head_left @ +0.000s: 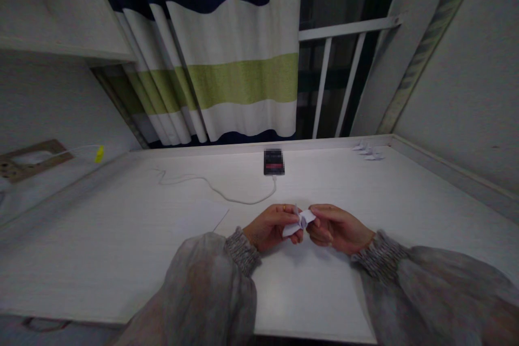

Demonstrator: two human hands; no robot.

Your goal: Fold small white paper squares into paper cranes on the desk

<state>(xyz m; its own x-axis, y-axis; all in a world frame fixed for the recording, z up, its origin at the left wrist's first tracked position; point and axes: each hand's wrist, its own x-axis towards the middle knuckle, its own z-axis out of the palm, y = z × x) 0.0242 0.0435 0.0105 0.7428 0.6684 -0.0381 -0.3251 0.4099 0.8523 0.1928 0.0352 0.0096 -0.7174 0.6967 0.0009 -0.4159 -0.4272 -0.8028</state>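
Note:
Between my two hands, above the white desk, is a small piece of folded white paper (302, 220) with several points and flaps sticking out. My left hand (272, 225) pinches its left part between thumb and fingers. At the paper's right flap, the thumb and fingers of my right hand (337, 227) are closed on it. The fingers partly cover the paper, so its full shape is hidden. To the left of my left hand, a flat white sheet (203, 217) lies on the desk, hard to tell from the surface.
A phone (274, 162) lies near the desk's back, with a white cable (239, 201) running left from it. Several small folded paper pieces (368, 151) stand at the back right. A power strip (34, 162) is on the left wall. Behind the white desk (121, 259) hangs a striped curtain (243, 75).

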